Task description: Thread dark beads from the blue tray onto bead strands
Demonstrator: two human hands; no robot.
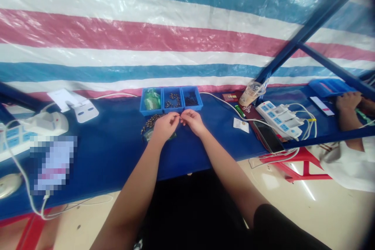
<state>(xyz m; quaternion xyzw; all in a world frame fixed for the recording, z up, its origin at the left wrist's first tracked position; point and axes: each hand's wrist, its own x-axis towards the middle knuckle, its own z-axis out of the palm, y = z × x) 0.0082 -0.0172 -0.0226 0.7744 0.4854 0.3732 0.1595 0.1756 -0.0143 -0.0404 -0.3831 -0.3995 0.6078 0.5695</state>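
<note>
My left hand (166,125) and my right hand (192,121) meet fingertip to fingertip over the blue table, just in front of a blue three-part tray (171,111). Both are closed in a pinch on something small and dark that I cannot make out. Partly hidden behind my left hand lies a pile of small dark brownish pieces (150,121). The tray's left compartment holds a green plastic bag (152,99). Small dark and metallic-looking pieces (175,97) lie in the middle one, and small black pieces (190,100) in the right one.
To the right are a drink cup (249,94), a white packet (241,125), a power strip (278,119) with cables and a dark phone (268,136). At left are a white stand (84,110) and another power strip (17,140). A co-worker's hand (348,100) rests at far right.
</note>
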